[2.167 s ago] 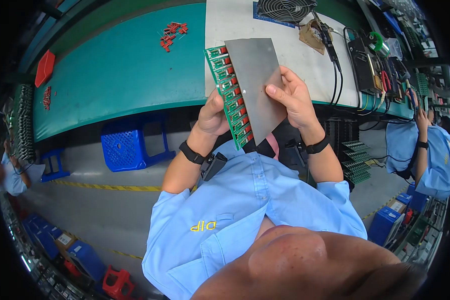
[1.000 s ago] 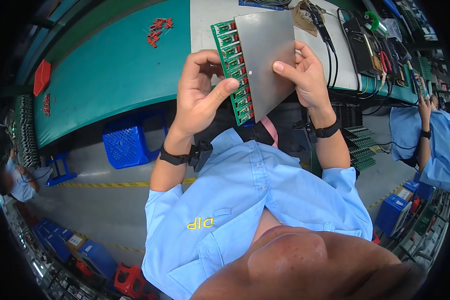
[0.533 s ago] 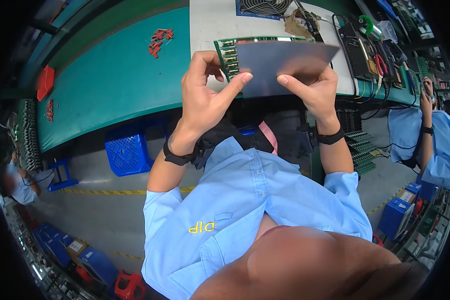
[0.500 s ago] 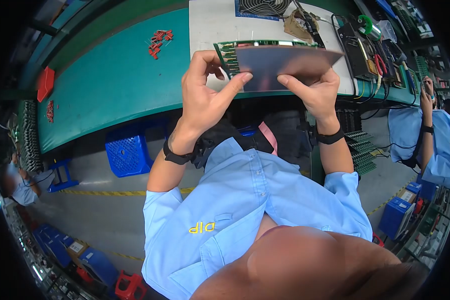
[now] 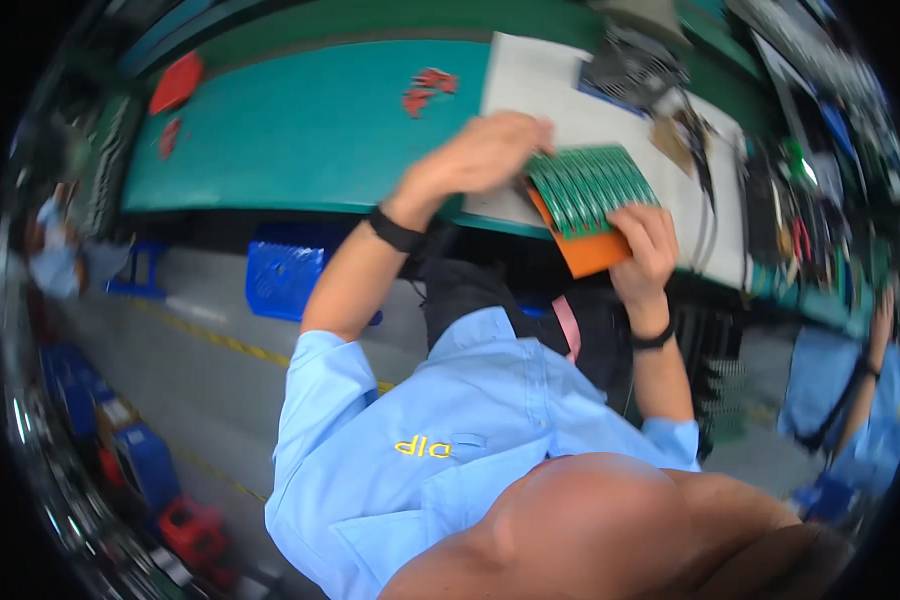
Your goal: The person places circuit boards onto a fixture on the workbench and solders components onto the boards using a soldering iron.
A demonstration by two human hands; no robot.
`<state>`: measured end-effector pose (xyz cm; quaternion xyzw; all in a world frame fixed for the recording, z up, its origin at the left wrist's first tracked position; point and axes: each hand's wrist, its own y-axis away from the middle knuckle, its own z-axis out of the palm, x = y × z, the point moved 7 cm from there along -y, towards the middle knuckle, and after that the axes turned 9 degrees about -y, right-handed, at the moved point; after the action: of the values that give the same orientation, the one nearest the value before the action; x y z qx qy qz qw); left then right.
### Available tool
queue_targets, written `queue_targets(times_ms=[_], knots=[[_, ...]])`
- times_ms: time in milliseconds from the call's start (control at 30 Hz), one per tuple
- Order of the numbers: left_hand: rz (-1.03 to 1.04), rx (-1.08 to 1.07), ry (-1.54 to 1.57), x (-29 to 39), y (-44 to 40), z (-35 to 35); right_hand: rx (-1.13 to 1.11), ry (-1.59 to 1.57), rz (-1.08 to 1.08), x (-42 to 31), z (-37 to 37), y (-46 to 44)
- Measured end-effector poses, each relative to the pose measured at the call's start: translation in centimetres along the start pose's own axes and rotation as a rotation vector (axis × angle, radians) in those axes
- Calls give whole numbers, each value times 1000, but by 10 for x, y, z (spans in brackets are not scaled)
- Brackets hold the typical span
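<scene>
green circuit-board panel (image 5: 595, 180) near the bench's edge, orange sheet (image 5: 592, 256) mostly hidden beneath, both pinched in the right hand (image 5: 647, 245), its thumb out of sight, left hand (image 5: 495, 152) motion-blurred at the panel's corner, its grip impossible to tell

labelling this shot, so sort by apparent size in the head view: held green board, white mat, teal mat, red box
Teal mat
White mat
Green board
Red box
Nearness to the camera may enlarge the green board.

Yellow ltrs (image 5: 423, 447) "DIP", upside down in view, on chest of person's lt. blue shirt (image 5: 370, 495), lower ctr of frame.
</scene>
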<state>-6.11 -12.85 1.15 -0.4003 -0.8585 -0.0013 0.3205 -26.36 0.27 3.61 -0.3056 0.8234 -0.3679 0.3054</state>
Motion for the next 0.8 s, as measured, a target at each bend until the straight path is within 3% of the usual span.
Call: queue_targets(times_ms=[100, 267, 400, 800], knots=[[-192, 6, -47, 5, 12, 5, -117, 8, 101, -11, 17, 11], [-103, 60, -288, 23, 28, 8, -380, -136, 175, -18, 12, 11], [-98, 58, -346, 31, 24, 6, -408, -176, 121, -16, 5, 16], [-123, -17, -491, 3, -22, 0, -266, -55, 246, -7, 49, -8]])
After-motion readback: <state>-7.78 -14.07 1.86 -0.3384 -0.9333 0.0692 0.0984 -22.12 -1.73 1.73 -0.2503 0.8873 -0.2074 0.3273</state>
